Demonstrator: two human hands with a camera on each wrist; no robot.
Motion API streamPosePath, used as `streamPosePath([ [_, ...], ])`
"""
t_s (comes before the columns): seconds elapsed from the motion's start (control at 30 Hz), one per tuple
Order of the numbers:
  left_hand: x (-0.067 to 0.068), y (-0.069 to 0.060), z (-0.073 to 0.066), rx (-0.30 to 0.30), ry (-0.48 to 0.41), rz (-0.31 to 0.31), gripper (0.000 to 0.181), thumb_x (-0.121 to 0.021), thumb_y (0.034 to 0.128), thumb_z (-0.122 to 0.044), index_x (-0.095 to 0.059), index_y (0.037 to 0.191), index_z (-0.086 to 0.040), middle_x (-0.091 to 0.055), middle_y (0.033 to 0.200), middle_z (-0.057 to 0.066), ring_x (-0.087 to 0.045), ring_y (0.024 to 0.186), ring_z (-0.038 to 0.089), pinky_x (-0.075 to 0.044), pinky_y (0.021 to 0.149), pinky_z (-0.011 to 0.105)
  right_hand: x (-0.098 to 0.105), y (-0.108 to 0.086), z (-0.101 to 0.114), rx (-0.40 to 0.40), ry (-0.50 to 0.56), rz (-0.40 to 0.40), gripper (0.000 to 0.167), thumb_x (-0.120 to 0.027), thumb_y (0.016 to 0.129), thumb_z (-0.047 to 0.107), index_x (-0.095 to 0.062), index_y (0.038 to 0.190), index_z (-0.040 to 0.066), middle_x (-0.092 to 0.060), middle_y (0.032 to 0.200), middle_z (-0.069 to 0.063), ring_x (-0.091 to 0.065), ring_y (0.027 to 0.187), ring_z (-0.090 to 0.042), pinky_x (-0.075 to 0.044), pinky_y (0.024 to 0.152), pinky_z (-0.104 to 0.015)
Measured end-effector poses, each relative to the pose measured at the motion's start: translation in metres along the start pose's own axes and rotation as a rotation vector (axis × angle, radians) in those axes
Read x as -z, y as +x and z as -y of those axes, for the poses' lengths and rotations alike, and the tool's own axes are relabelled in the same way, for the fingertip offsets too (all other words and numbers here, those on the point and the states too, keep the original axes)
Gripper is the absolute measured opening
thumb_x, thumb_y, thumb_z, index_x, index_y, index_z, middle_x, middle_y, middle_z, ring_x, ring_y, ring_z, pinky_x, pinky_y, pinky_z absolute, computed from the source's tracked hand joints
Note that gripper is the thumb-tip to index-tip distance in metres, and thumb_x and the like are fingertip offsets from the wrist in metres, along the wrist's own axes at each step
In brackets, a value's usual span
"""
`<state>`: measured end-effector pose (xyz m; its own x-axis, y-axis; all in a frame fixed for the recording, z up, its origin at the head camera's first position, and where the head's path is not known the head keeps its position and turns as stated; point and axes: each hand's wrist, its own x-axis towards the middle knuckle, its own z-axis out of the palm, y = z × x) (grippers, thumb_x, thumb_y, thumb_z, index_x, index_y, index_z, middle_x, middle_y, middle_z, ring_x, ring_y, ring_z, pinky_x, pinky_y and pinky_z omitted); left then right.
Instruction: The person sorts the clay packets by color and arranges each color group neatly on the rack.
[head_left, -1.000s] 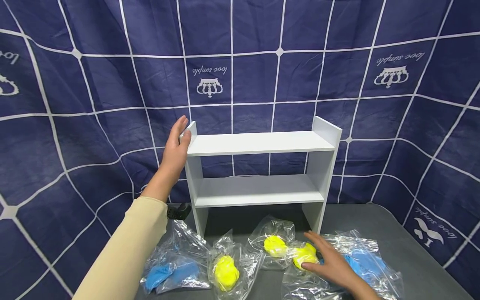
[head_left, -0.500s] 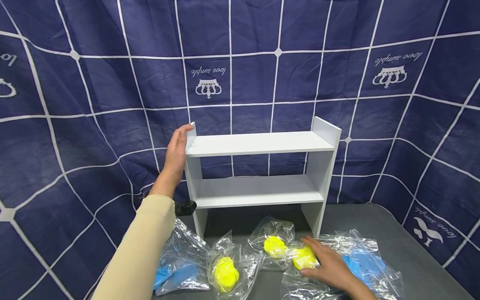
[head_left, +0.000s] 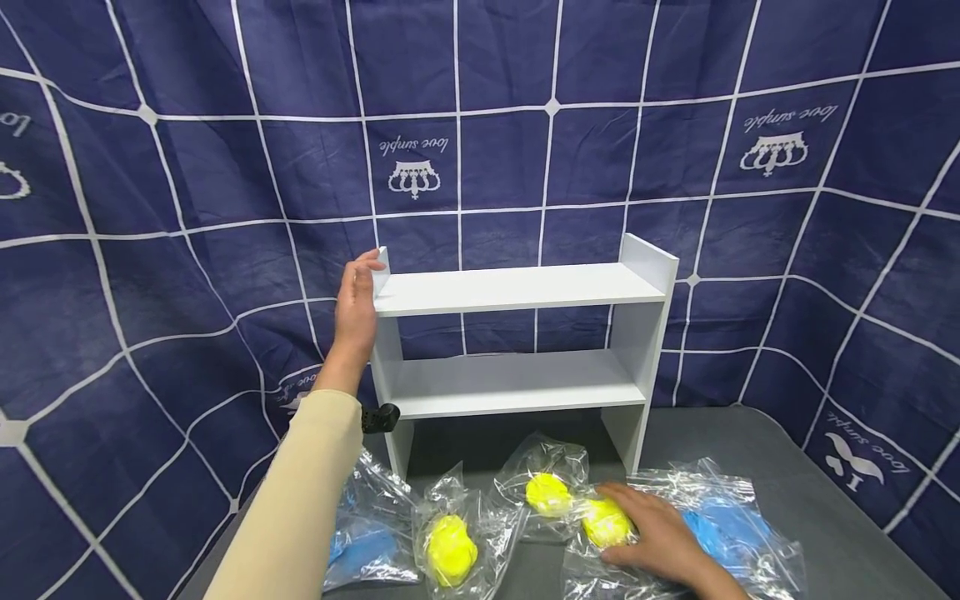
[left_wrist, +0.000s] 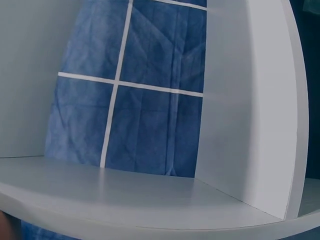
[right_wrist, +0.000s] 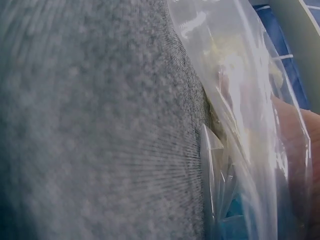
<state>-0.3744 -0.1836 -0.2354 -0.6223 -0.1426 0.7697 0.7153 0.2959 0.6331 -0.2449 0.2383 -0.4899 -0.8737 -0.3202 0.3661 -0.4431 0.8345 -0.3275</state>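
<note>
A white two-tier shelf stands upright in the head view. My left hand grips the top of its left side panel, fingers bent over the edge. In the left wrist view, the shelf board and a side panel fill most of the picture. Low on the right, my right hand holds a yellow lump in a clear plastic bag, thumb on the near side and fingers on the far side. Up close in the right wrist view, clear plastic partly covers that hand.
Two more bagged yellow lumps, one farther back and one nearer, lie on the grey surface. Bags with blue contents lie at the left and right. A navy checked cloth hangs behind the shelf.
My left hand has closed its raised fingers over the shelf's side panel, and the left forearm has shifted right. My right hand has come down around the bagged yellow lump.
</note>
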Motion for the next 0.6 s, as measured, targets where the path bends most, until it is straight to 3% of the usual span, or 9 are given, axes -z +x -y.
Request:
streamPosePath([
  [0.13, -0.002, -0.001, 0.002, -0.040, 0.018, -0.026, 0.062, -0.028, 0.1043, -0.054, -0.053, 0.119, 0.001, -0.050, 0.151, 0.009, -0.036, 0.148, 0.022, -0.021, 0.123, 0.043, -0.003, -0.001, 0.000, 0.006, -0.001, -0.028, 0.083, -0.083, 0.066, 0.059, -0.060, 0.136, 0.023, -0.064, 0.136, -0.007, -0.059, 0.122, -0.040, -0.039, 0.099, -0.071],
  [0.37, -0.002, -0.003, 0.001, -0.047, 0.016, -0.068, 0.038, -0.028, 0.1103, -0.024, -0.054, 0.117, 0.004, -0.051, 0.148, 0.013, -0.038, 0.146, 0.026, -0.022, 0.122, 0.044, -0.003, 0.001, 0.002, 0.009, -0.011, -0.067, 0.071, -0.085, 0.066, 0.054, -0.065, 0.128, 0.024, -0.069, 0.125, -0.002, -0.061, 0.119, -0.037, -0.042, 0.099, -0.067],
  [0.6, -0.008, -0.011, -0.029, -0.053, -0.003, -0.044, 0.038, -0.029, 0.1096, -0.019, -0.050, 0.116, 0.012, -0.048, 0.147, 0.024, -0.038, 0.145, 0.035, -0.024, 0.121, 0.046, -0.001, 0.001, 0.007, 0.046, -0.086, -0.135, 0.062, -0.087, 0.064, 0.048, -0.070, 0.119, 0.024, -0.071, 0.117, 0.003, -0.064, 0.114, -0.028, -0.046, 0.099, -0.059],
])
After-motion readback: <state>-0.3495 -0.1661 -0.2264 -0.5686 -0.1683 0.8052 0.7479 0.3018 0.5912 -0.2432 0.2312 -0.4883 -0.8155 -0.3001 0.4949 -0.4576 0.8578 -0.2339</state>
